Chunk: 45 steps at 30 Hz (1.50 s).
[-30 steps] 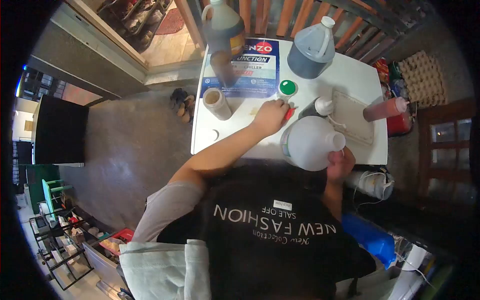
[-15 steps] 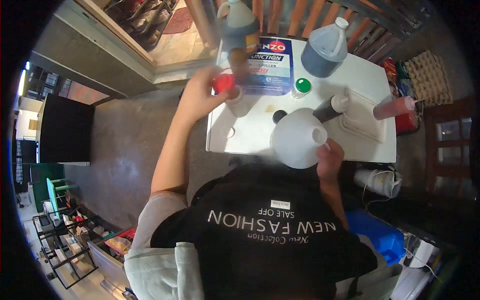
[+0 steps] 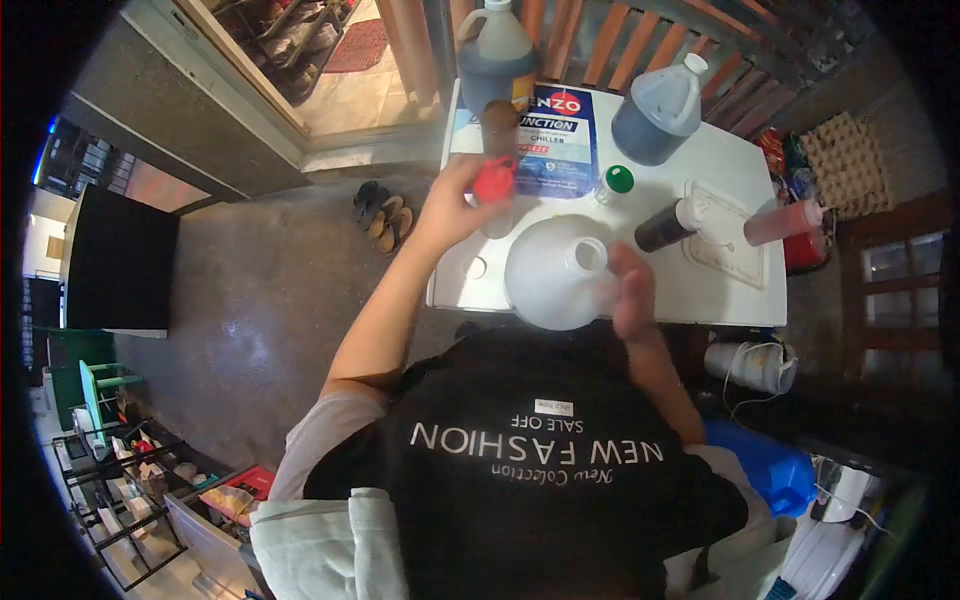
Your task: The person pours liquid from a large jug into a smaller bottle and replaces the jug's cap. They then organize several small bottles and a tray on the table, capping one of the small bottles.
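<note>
My left hand (image 3: 452, 208) is closed around the neck of a small clear bottle with a red cap (image 3: 493, 181), which stands on the table's left part. Right behind it is a brown-topped bottle (image 3: 499, 122). A translucent white jug (image 3: 548, 275), uncapped with its mouth facing up, stands at the near table edge. Beside its mouth is my right hand (image 3: 634, 292), slightly blurred, fingers stretched and apparently off the handle. A green-capped jar (image 3: 616, 184) and a dark-filled squeeze bottle (image 3: 668, 227) are beyond the jug.
Two large jugs of dark liquid, a left jug (image 3: 496, 65) and a right jug (image 3: 654, 118), stand at the back of the white table (image 3: 455, 292). A blue printed sheet (image 3: 560, 165) lies between them. A pink squeeze bottle (image 3: 780, 224) is at the right edge.
The white jug has shifted left and turned slightly. My right hand has come off its handle and opened beside it. My left hand stays at the red-capped bottle.
</note>
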Each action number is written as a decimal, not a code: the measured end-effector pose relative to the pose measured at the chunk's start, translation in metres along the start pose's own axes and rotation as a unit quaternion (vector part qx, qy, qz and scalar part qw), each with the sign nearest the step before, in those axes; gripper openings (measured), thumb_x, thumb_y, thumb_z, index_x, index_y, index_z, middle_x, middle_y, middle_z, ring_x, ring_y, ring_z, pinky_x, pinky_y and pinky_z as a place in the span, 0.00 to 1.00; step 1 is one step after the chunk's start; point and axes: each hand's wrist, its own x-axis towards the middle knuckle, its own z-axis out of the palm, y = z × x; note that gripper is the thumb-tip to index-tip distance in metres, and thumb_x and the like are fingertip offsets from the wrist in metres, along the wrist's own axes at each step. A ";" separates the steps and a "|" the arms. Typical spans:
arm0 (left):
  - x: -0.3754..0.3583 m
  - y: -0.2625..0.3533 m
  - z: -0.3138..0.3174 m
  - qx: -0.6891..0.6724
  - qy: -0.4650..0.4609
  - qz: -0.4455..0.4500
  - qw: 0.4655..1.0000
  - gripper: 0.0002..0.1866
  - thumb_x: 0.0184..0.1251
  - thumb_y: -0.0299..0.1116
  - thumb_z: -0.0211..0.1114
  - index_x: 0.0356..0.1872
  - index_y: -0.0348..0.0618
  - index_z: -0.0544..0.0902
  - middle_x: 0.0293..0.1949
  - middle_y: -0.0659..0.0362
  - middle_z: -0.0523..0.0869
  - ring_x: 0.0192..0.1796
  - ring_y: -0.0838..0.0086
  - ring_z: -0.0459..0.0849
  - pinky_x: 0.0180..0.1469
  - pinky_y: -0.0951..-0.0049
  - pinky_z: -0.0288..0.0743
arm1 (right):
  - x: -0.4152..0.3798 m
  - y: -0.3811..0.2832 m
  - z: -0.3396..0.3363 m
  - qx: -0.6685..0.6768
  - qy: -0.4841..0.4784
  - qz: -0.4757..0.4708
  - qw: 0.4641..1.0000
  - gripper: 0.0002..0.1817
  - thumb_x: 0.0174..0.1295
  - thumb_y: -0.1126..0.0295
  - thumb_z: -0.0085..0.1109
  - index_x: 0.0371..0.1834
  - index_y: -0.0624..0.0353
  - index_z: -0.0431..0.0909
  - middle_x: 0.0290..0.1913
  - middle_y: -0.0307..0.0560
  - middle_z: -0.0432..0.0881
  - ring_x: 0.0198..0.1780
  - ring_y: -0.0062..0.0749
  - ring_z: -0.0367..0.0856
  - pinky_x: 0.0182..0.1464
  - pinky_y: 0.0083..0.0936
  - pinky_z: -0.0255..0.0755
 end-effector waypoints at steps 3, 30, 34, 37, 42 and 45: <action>-0.009 -0.016 0.023 -0.088 0.049 0.010 0.995 0.53 0.42 0.33 0.86 0.72 0.41 0.64 0.63 0.50 0.76 0.66 0.62 0.75 0.68 0.64 0.68 | 0.065 -0.025 -0.003 -0.121 -0.026 -0.045 0.991 0.13 0.64 0.65 0.65 0.36 0.64 0.76 0.32 0.48 0.75 0.31 0.30 0.73 0.35 0.26 0.66; -0.027 -0.070 0.072 -0.236 0.021 -0.094 0.967 0.40 0.49 0.31 0.80 0.64 0.40 0.68 0.59 0.50 0.78 0.63 0.62 0.77 0.66 0.64 0.70 | 0.197 -0.032 0.124 -0.587 -0.497 -0.043 0.638 0.28 0.57 0.45 0.57 0.31 0.65 0.88 0.28 0.60 0.85 0.36 0.54 0.87 0.41 0.44 0.80; -0.026 -0.062 0.069 -0.218 0.041 -0.076 0.972 0.40 0.52 0.24 0.78 0.66 0.41 0.65 0.60 0.55 0.78 0.63 0.69 0.78 0.66 0.67 0.70 | 0.214 -0.021 0.116 -0.511 -0.548 0.040 0.661 0.19 0.50 0.65 0.64 0.45 0.61 0.86 0.42 0.57 0.87 0.45 0.52 0.86 0.48 0.40 0.79; -0.024 -0.050 0.064 -0.146 0.080 -0.042 0.985 0.43 0.51 0.24 0.79 0.69 0.41 0.64 0.60 0.55 0.78 0.64 0.68 0.77 0.67 0.67 0.70 | 0.222 0.004 0.110 -0.388 -0.667 0.027 0.636 0.28 0.43 0.80 0.64 0.55 0.55 0.82 0.52 0.54 0.85 0.55 0.49 0.82 0.55 0.37 0.75; -0.026 -0.065 0.070 -0.200 0.059 -0.063 0.976 0.44 0.50 0.24 0.79 0.69 0.41 0.64 0.60 0.55 0.78 0.64 0.67 0.76 0.67 0.66 0.69 | 0.204 0.017 0.107 -0.400 -0.595 -0.042 0.695 0.23 0.45 0.74 0.68 0.49 0.58 0.84 0.47 0.57 0.85 0.51 0.50 0.82 0.54 0.40 0.75; -0.026 -0.052 0.062 -0.197 0.058 -0.069 0.976 0.42 0.50 0.28 0.79 0.67 0.41 0.66 0.58 0.53 0.79 0.62 0.64 0.78 0.65 0.65 0.70 | 0.201 -0.015 0.113 -0.540 -0.543 0.062 0.641 0.26 0.42 0.67 0.73 0.49 0.62 0.84 0.46 0.58 0.86 0.48 0.51 0.85 0.50 0.37 0.78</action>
